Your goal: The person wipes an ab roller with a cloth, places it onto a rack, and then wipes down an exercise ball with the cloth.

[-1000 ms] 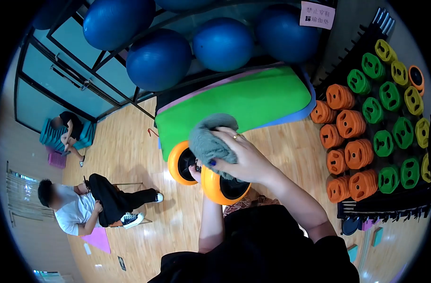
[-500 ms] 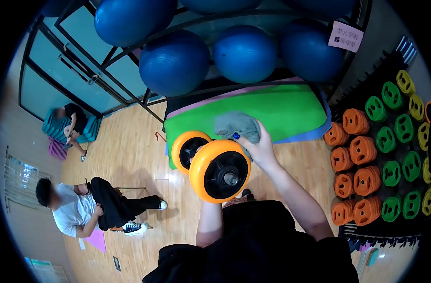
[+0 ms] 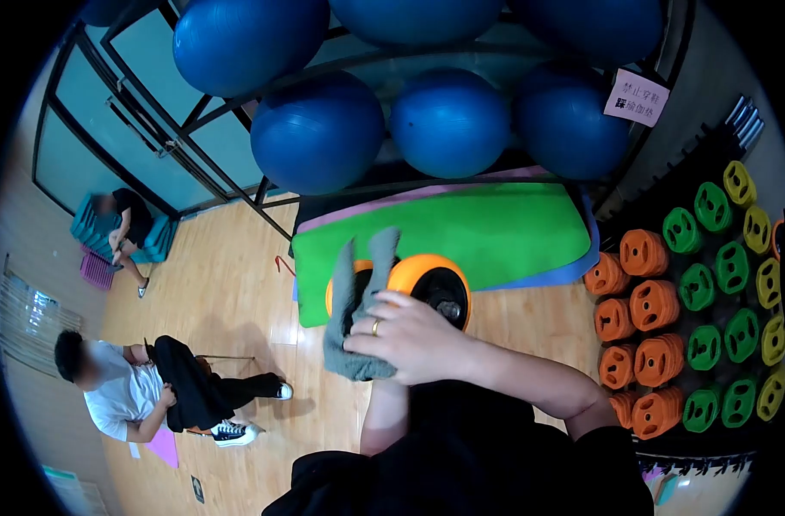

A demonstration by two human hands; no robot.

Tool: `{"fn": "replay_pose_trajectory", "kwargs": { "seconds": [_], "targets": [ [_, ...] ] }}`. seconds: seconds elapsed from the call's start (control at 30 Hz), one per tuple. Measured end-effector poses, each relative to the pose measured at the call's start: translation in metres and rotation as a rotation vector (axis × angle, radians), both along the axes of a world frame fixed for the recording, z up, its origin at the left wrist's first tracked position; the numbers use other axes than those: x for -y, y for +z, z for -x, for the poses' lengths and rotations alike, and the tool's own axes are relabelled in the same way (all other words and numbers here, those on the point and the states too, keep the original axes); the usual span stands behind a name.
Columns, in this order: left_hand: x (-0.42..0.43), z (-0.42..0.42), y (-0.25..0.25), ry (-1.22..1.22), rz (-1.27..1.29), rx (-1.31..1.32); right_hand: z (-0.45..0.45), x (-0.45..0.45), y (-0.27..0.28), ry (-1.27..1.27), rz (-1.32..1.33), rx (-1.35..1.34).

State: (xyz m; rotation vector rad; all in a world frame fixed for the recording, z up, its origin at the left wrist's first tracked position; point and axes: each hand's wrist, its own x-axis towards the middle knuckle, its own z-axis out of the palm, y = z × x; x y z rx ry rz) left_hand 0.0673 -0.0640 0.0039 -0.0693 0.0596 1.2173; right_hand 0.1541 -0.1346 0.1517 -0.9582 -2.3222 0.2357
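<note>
An orange-rimmed dumbbell with black hubs is held up in front of me, its near end tilted toward the right. My left forearm rises beneath it; the hand itself is hidden behind the cloth and my other hand, at the bar between the two round ends. My right hand, a ring on one finger, is closed on a grey-green cloth. The cloth drapes over the left side of the dumbbell, with two loose ends sticking up, and covers much of the far round end.
Blue exercise balls fill a rack above stacked mats. Orange weight plates and green plates stand on a rack at right. One person sits on a chair at left; another person sits farther back on stacked steps.
My right hand has swung left with the cloth, from beyond the dumbbell's right side to across its front. The dumbbell has shifted slightly right, and its far end is now mostly covered.
</note>
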Motion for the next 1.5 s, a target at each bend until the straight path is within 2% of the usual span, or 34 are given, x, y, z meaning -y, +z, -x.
{"fn": "replay_pose_trajectory", "kwargs": {
  "seconds": [0.07,0.13,0.17,0.2,0.27,0.33,0.37,0.4,0.53,0.57,0.67,0.73,0.8,0.83,0.87,0.9,0.93,1.0,1.03,1.07,1.13,1.17,1.2,1.27,1.33,1.4,1.47,1.5],
  "targets": [
    [-0.001,-0.006,-0.002,0.013,-0.004,0.004,-0.001,-0.001,-0.006,0.025,0.007,0.019],
    [-0.001,-0.01,0.0,0.022,0.003,0.012,-0.003,-0.007,-0.008,-0.096,-0.143,0.006],
    [-0.002,-0.012,0.0,0.019,0.005,0.009,-0.007,-0.012,-0.008,-0.13,-0.088,-0.015],
    [-0.002,-0.014,0.0,0.031,0.004,0.008,-0.009,-0.019,-0.009,-0.158,-0.064,-0.147],
    [-0.003,-0.016,0.0,0.034,0.012,0.005,-0.023,-0.029,0.004,-0.231,0.187,-0.266],
    [-0.006,-0.016,0.0,0.061,0.022,0.001,-0.041,-0.044,0.002,-0.246,0.516,-0.548],
    [-0.007,-0.014,0.0,0.077,0.026,0.0,-0.05,-0.052,-0.012,-0.287,0.443,-0.585],
    [-0.008,-0.01,-0.001,0.098,0.039,0.001,-0.055,-0.055,-0.02,-0.279,0.583,-0.698],
    [-0.014,0.014,-0.004,0.217,0.107,-0.018,-0.049,-0.041,-0.065,-0.276,0.595,-0.92],
    [-0.015,0.019,-0.006,0.249,0.129,-0.022,-0.046,-0.04,-0.089,-0.275,0.475,-0.915],
    [-0.019,0.035,-0.005,0.325,0.193,-0.032,-0.026,-0.026,-0.099,-0.35,0.184,-0.735],
    [-0.022,0.042,-0.008,0.367,0.242,-0.048,-0.018,-0.022,-0.105,-0.361,0.169,-0.706],
    [-0.028,0.049,-0.02,0.391,0.263,-0.048,-0.014,-0.022,-0.105,-0.302,0.328,-1.063],
    [-0.031,0.055,-0.033,0.348,0.092,0.007,-0.012,-0.022,-0.098,-0.328,0.367,-1.255],
    [-0.034,0.06,-0.046,0.304,-0.08,0.062,-0.014,-0.022,-0.088,-0.49,0.35,-1.267],
    [-0.029,0.057,-0.021,0.335,0.18,0.164,-0.02,-0.025,-0.082,-0.529,0.314,-1.28],
    [-0.028,0.057,-0.02,0.341,0.178,0.174,-0.026,-0.027,-0.078,-0.565,0.277,-1.293],
    [-0.025,0.059,-0.016,0.312,0.162,0.121,-0.028,-0.026,-0.075,-0.455,0.245,-1.257],
    [-0.022,0.056,-0.003,0.309,0.258,0.115,-0.026,-0.025,-0.073,-0.356,0.215,-1.232],
    [-0.022,0.056,-0.009,0.283,0.176,0.075,-0.023,-0.027,-0.071,-0.355,0.219,-1.228],
    [-0.02,0.053,-0.005,0.258,0.131,0.023,-0.016,-0.035,-0.065,-0.197,0.058,-0.433],
    [-0.023,0.051,-0.009,0.299,0.183,-0.108,-0.014,-0.04,-0.071,-0.267,0.016,-0.394],
    [-0.021,0.052,-0.009,0.304,0.188,-0.107,-0.016,-0.046,-0.085,-0.262,0.021,-0.392],
    [-0.019,0.053,-0.01,0.241,0.128,-0.036,-0.028,-0.063,-0.108,-0.547,0.481,-0.927],
    [-0.018,0.055,-0.012,0.237,0.106,-0.043,-0.032,-0.066,-0.096,-0.604,0.483,-1.026],
    [-0.02,0.054,-0.012,0.22,0.056,-0.126,-0.036,-0.069,-0.092,-0.621,0.389,-1.24],
    [-0.018,0.05,-0.011,0.235,0.099,-0.189,-0.024,-0.061,-0.063,-0.641,0.32,-1.207],
    [-0.018,0.047,-0.014,0.235,0.065,-0.304,-0.014,-0.057,-0.049,-0.58,0.303,-1.21]
  ]
}}
